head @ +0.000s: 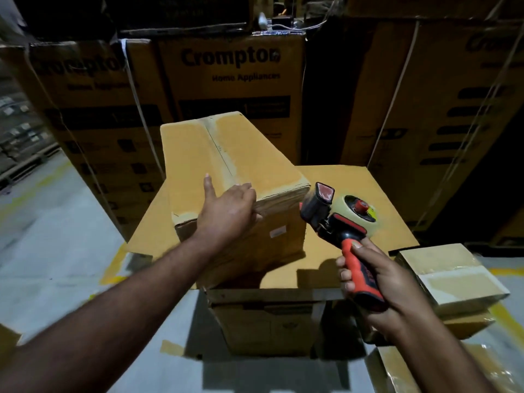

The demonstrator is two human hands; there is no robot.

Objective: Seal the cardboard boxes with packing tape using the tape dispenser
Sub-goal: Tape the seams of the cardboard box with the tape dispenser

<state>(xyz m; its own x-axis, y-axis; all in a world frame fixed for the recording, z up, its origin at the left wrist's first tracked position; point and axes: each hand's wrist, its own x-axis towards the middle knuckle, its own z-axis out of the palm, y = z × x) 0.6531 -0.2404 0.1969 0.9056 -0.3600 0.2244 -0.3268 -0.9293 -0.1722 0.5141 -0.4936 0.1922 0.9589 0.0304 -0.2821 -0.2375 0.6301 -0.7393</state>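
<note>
**Dispenser poised beside steadied box**

The right hand (pixel 368 279) clasps the tape dispenser (pixel 337 217) by its handle, just beside the cardboard box (pixel 192 160). The left hand (pixel 229 208) lies spread on its near top edge, gripping nothing. Risk: the blade could nick those fingers (pixel 245 189), or the box slide on the large carton (pixel 354 180) beneath. Room lies rightward; stacked cartons (pixel 226 80) wall the far side.

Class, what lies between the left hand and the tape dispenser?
Head view: only the taped near corner of the box separates the left hand from the dispenser.
</note>
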